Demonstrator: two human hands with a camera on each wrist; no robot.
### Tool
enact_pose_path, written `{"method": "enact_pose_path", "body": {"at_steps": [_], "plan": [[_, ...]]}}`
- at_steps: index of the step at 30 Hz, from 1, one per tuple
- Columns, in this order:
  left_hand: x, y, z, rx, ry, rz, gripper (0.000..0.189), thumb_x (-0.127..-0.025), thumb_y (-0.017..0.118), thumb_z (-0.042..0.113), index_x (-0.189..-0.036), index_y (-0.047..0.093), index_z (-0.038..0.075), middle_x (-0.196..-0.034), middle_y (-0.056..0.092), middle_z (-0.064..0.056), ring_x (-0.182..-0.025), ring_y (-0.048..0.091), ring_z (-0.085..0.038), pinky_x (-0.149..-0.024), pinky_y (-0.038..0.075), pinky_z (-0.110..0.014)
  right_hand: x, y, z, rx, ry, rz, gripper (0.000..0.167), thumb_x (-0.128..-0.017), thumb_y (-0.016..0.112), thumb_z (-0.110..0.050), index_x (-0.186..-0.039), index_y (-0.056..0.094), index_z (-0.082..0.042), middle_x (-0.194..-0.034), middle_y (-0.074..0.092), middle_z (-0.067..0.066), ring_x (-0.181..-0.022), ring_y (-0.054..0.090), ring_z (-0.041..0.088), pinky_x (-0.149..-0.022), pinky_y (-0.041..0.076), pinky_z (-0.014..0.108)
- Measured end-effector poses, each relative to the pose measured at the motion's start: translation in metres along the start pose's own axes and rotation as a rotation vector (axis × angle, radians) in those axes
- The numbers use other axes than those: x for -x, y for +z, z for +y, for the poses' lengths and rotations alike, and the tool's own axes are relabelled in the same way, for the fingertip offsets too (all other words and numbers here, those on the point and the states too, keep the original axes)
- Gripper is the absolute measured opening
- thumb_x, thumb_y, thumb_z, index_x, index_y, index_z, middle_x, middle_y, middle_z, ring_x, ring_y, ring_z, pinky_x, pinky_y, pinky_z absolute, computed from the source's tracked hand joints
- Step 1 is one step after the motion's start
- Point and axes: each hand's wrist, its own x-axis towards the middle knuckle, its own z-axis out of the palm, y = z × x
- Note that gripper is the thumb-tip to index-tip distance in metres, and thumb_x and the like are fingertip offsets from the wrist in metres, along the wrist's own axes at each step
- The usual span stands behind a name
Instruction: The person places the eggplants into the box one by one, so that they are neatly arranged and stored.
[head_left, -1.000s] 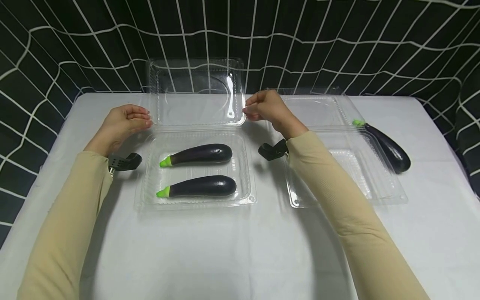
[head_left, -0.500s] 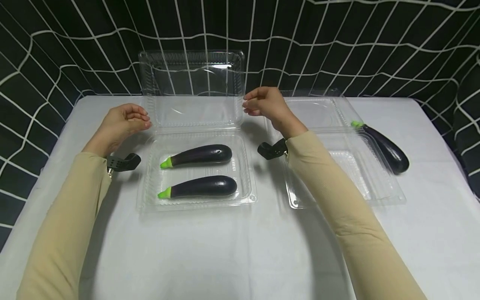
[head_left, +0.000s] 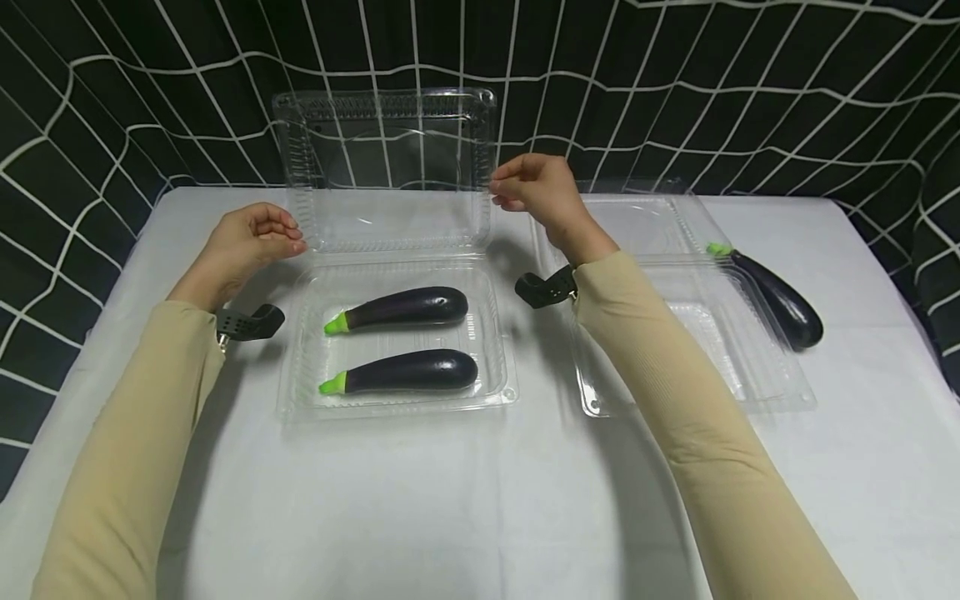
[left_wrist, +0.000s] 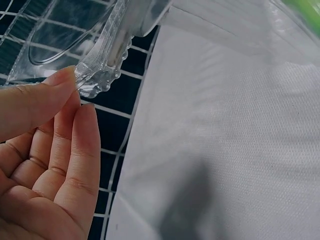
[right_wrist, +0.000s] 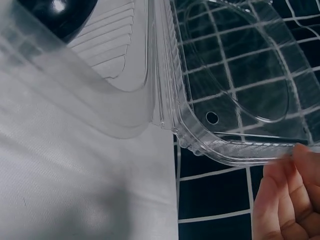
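The clear clamshell lid (head_left: 386, 175) stands raised, long axis nine-to-three, at two o'clock from the left hand (head_left: 243, 243) and nine from the right hand (head_left: 546, 192); fingers of both pinch its side edges, neither looking nearer.

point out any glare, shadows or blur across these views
Head view: soft shadows beside both sleeves on the white cloth, glint on the right box's near corner; left wrist: dark, soft shadow on the cloth; right wrist: blurred box rim at left, bright highlight on an eggplant.
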Motion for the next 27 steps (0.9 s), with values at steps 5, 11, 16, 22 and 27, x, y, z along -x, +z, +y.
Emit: {"method": "enact_pose_path", "body": {"at_steps": [5, 11, 16, 22, 27], "plan": [[-0.002, 0.000, 0.002, -0.031, 0.006, -0.004, 0.017, -0.086, 0.058, -0.012, -0.099, 0.049, -0.006, -0.077, 0.062, 0.005, -0.074, 0.062, -0.005, -0.073, 0.053, -0.019, -0.001, -0.002, 0.002, -0.028, -0.019, -0.005, 0.006, -0.084, 0.062, 0.009, -0.090, 0.062, 0.011, -0.073, 0.063, 0.001, -0.062, 0.062, 0.010, -0.064, 0.054, 0.019], [-0.006, -0.001, 0.011, 0.009, -0.011, 0.031, 0.014, -0.091, 0.057, -0.002, -0.103, 0.052, -0.005, -0.084, 0.063, 0.003, -0.079, 0.062, -0.005, -0.074, 0.053, -0.019, 0.000, -0.004, 0.003, -0.018, -0.034, -0.001, 0.004, -0.084, 0.062, 0.010, -0.088, 0.062, 0.010, -0.069, 0.063, -0.001, -0.062, 0.062, 0.009, -0.063, 0.054, 0.019], [-0.010, 0.000, 0.023, -0.021, -0.019, 0.109, 0.014, -0.092, 0.056, 0.001, -0.106, 0.054, -0.002, -0.089, 0.060, 0.001, -0.083, 0.061, -0.007, -0.073, 0.053, -0.016, 0.001, -0.003, 0.003, 0.000, -0.038, 0.005, 0.004, -0.084, 0.063, 0.009, -0.088, 0.062, 0.008, -0.070, 0.063, 0.000, -0.063, 0.061, 0.010, -0.065, 0.054, 0.020], [-0.010, 0.002, 0.031, -0.013, -0.036, 0.146, 0.021, -0.088, 0.059, -0.006, -0.108, 0.055, -0.002, -0.088, 0.061, 0.001, -0.080, 0.061, -0.006, -0.071, 0.053, -0.015, 0.000, -0.005, 0.004, -0.027, -0.029, -0.001, 0.004, -0.084, 0.063, 0.010, -0.088, 0.062, 0.009, -0.072, 0.063, 0.001, -0.064, 0.062, 0.010, -0.065, 0.054, 0.019], [-0.007, 0.002, 0.029, -0.012, 0.000, 0.153, 0.019, -0.086, 0.062, -0.007, -0.104, 0.057, -0.001, -0.085, 0.062, 0.002, -0.079, 0.062, -0.006, -0.070, 0.052, -0.014, -0.002, -0.006, 0.005, -0.045, -0.044, -0.015, 0.004, -0.084, 0.062, 0.010, -0.088, 0.063, 0.010, -0.072, 0.064, 0.000, -0.064, 0.063, 0.010, -0.065, 0.054, 0.020]]}}
